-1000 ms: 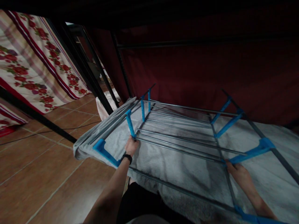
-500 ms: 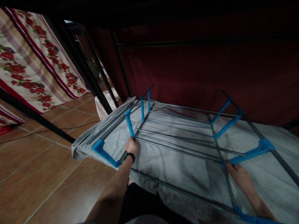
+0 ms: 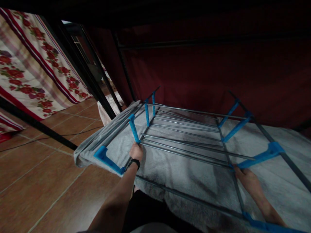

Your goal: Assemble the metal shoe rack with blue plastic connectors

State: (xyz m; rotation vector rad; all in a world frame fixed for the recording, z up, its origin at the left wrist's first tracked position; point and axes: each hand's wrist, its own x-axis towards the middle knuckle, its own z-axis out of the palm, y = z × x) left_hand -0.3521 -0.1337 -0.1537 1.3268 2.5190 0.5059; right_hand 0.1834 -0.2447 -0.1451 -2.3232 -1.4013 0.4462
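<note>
A rack of thin grey metal tubes with blue plastic brackets lies across a grey fleecy cover in front of me. On its left side my left hand, with a dark band at the wrist, is closed around the side rail just below a blue bracket. Over on the right side, my right hand grips the rack where another blue bracket meets the side rail; its fingertips are partly hidden. Several loose-looking tubes run at slight angles between the two sides.
The grey cover is bunched along its left edge. Dark metal posts stand at the left, and a dark red curtain hangs behind the rack. Floral fabric hangs farther left above the brown tiled floor, where a thin cable runs.
The view has shifted very slightly, so things sit a little farther left. Both hands keep the same places on the rack.
</note>
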